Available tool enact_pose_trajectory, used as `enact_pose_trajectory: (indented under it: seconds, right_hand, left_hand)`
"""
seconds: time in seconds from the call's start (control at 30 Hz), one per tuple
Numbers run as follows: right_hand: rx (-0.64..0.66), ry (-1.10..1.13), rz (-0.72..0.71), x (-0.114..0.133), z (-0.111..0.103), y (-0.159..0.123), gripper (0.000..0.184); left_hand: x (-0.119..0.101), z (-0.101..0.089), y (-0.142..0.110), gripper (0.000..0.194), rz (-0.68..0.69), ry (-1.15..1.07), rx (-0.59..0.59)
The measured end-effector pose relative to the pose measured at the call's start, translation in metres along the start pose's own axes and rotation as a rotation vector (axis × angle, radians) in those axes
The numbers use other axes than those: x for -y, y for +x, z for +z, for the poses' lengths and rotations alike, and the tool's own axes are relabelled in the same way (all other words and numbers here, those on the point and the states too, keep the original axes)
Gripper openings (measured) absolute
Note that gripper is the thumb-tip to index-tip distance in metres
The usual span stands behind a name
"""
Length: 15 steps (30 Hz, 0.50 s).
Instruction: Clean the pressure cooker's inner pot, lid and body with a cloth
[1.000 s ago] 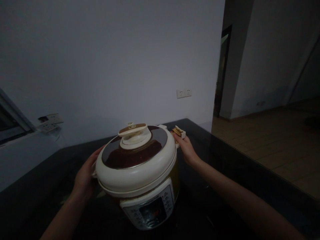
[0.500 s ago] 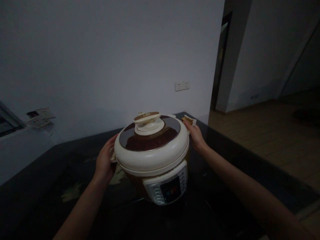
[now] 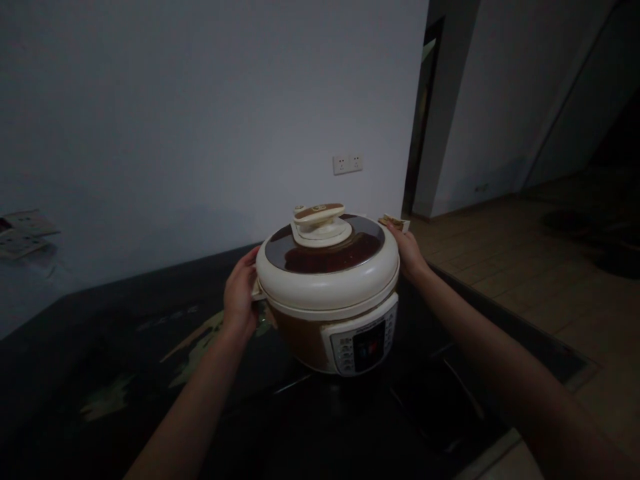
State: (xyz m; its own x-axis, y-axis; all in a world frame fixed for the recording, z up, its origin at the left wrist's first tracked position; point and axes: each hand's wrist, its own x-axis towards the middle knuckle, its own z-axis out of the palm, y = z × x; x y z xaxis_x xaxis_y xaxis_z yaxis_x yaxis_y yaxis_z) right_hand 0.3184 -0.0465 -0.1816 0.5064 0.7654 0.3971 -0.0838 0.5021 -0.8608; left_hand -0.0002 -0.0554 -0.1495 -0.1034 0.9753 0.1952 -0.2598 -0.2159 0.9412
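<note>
An electric pressure cooker [image 3: 305,333] with a cream rim, dark brown lid top and raised lid handle [image 3: 320,215] is held between my hands over a dark, glossy tabletop. Its control panel [image 3: 361,343] with a dark display faces me, turned a little to the right. My left hand [image 3: 243,290] grips the cooker's left side handle, the fingers curled partly out of sight. On the far right, my right hand [image 3: 406,250] closes round the other side handle. Whether the cooker's base touches the table, I cannot tell in the dim light.
The dark table [image 3: 125,320] has pale patches on its surface at the left. Behind stands a plain wall with a double socket [image 3: 347,164]. Loose wall socket plates [image 3: 30,233] are at far left. At right lies a tiled floor [image 3: 500,247], with a doorway beyond.
My view has turned right and slightly down, so the wall sockets sit further left. The cooker, held by both hands, has moved right and away from me.
</note>
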Motion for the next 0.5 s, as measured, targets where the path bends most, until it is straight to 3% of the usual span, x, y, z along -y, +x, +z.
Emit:
enact_pose_trajectory:
  seconds: [0.13,0.37,0.5]
  right_hand:
    - [-0.024,-0.053,-0.019,0.003,-0.010,0.008,0.046]
    - [-0.056,-0.211,-0.066,-0.001,-0.059,0.053,0.047]
    - [-0.061,-0.314,-0.113,-0.009,-0.074,0.070,0.051]
  left_hand:
    - [0.002,0.012,-0.005,0.043,0.035,-0.029,0.023]
    - [0.020,0.072,-0.002,0.041,0.074,-0.047,0.037]
    - [0.030,0.087,0.006,0.040,0.102,-0.047,0.048]
